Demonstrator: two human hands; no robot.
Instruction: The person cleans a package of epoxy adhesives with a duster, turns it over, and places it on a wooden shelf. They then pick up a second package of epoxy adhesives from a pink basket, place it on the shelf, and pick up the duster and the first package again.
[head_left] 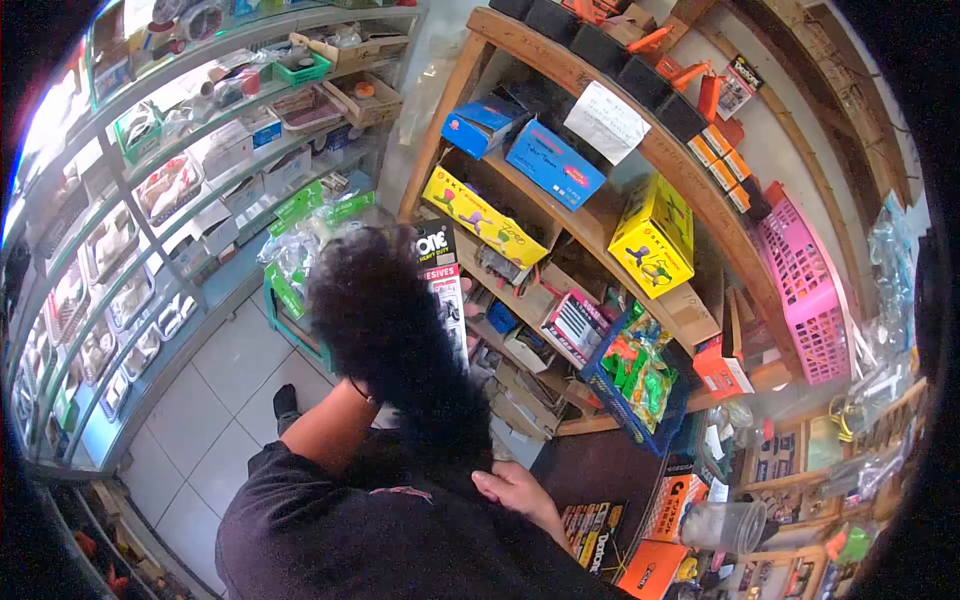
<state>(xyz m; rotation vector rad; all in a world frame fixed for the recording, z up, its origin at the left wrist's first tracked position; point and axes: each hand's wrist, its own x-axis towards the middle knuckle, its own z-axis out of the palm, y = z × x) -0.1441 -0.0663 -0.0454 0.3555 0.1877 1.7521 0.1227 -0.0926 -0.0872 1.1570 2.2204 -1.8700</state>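
Observation:
A long, fluffy black feather duster (pixel 385 300) rises across the middle of the view, close to the camera. My right hand (pixel 515 492) is closed at its lower end, in front of my dark shirt. Behind the duster, my left forearm reaches upward with a thin band at the wrist. Most of my left hand (pixel 466 292) is hidden; only fingertips show along the right edge of a printed adhesive card (pixel 445 285). That card stands upright before the shelves, partly covered by the duster.
A wooden shelf (pixel 440 130) holds a yellow box (pixel 655 235), blue boxes (pixel 555 165) and a blue basket (pixel 650 420) of packets. A pink basket (pixel 810 290) is at right. Glass-fronted shelving (pixel 150 230) lines the left, above a tiled floor (pixel 215 400).

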